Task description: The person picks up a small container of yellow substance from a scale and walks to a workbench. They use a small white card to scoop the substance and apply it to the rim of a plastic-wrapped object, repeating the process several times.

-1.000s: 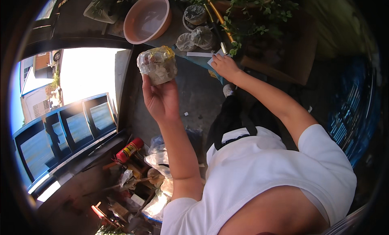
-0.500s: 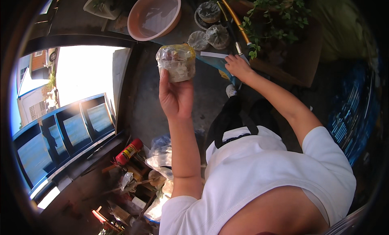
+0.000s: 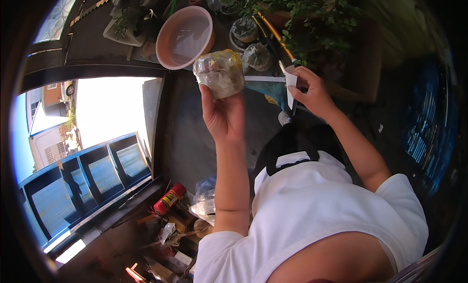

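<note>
My left hand (image 3: 223, 115) is raised and grips from below a lump wrapped in clear plastic (image 3: 219, 72), pale with a yellowish top. My right hand (image 3: 312, 92) is farther right, fingers pinched on a small white flat piece (image 3: 291, 84) next to a thin white strip (image 3: 265, 78) that runs toward the bundle. The two hands are apart. A leafy green plant (image 3: 297, 15) stands just beyond my right hand.
A pink round basin (image 3: 184, 37) lies beyond the bundle. Two more plastic-wrapped lumps (image 3: 257, 56) sit by a yellow rod (image 3: 273, 32). A red spray can (image 3: 169, 199) and mixed clutter lie lower left. A dark ledge and bright window are on the left.
My left hand has carried the wrapped lump to the right, nearer my right hand. My right hand has shifted slightly and now shows the white piece in its fingers.
</note>
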Available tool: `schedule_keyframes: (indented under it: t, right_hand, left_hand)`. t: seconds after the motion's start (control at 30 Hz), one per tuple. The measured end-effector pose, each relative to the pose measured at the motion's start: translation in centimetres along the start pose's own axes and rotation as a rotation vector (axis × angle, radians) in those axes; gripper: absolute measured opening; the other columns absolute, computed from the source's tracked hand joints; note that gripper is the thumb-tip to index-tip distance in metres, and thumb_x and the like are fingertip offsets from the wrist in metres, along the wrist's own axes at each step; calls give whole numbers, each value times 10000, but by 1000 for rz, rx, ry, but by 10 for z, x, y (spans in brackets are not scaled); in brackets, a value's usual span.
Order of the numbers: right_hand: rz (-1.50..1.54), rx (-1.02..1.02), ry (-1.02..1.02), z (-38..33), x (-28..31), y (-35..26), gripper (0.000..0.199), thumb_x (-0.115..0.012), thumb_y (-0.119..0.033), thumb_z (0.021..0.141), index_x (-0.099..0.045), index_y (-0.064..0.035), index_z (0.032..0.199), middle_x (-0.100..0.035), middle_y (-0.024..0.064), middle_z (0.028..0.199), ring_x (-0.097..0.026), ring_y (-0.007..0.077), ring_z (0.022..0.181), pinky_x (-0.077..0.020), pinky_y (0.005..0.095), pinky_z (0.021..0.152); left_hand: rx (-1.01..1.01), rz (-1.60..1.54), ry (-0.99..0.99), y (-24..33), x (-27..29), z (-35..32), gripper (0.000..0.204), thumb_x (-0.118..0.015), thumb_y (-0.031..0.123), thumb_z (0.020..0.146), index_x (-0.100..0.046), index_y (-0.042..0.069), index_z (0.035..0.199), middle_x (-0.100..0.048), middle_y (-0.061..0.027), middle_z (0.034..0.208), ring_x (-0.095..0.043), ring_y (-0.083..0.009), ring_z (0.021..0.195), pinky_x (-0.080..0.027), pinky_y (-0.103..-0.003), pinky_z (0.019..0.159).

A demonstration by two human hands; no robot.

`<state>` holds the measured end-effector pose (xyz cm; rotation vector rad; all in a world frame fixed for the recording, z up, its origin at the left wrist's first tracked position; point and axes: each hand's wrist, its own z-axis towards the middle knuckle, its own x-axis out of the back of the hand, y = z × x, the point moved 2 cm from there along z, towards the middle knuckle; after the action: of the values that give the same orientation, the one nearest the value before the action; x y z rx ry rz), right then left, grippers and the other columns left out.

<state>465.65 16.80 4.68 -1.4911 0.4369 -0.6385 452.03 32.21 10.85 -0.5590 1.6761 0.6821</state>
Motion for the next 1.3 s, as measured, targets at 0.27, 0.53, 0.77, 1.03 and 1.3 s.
schedule_keyframes:
  t: [0.27, 0.53, 0.77, 1.03, 1.3]
  right_hand:
    - [394, -100, 87, -31, 47, -59, 255, -602, -31, 772, -580, -1, 1024, -600, 80, 973, -583, 153, 875, -476, 281, 794]
    - [-339, 392, 402, -54, 102, -130, 218, -716, 80, 629, -662, 5, 827, -581, 125, 924, -597, 234, 818, -503, 298, 679]
    - [-537, 537, 511, -69, 154, -143, 228, -713, 82, 619, -654, 33, 834, -574, 130, 906, -576, 244, 782, -487, 316, 642]
    - [-628, 649, 577, -90, 200, -142, 185, -699, 56, 620, -629, 76, 791, -564, 130, 872, -564, 249, 772, -479, 321, 634]
    - [-642, 650, 606, -114, 242, -140, 192, -701, 34, 663, -602, 55, 826, -570, 117, 848, -563, 245, 761, -462, 334, 641]
  left_hand:
    - [109, 223, -39, -63, -32, 4, 495, -571, 239, 898, -385, 85, 1329, -447, -97, 1338, -390, -275, 1260, -258, -486, 1091]
    - [142, 304, -259, -131, -73, -16, 494, -490, 282, 941, -343, 49, 1351, -415, -121, 1365, -340, -291, 1297, -221, -512, 1098]
    - [210, 490, -500, -183, -101, -30, 551, -479, 309, 945, -236, 115, 1399, -360, -93, 1381, -339, -255, 1290, -253, -480, 1091]
    - [213, 544, -548, -230, -122, -51, 516, -494, 293, 938, -303, 59, 1356, -431, -136, 1314, -425, -275, 1225, -329, -460, 1049]
    - [162, 781, -510, -269, -135, -73, 471, -438, 261, 961, -271, 127, 1380, -416, -143, 1319, -459, -292, 1193, -372, -491, 1021]
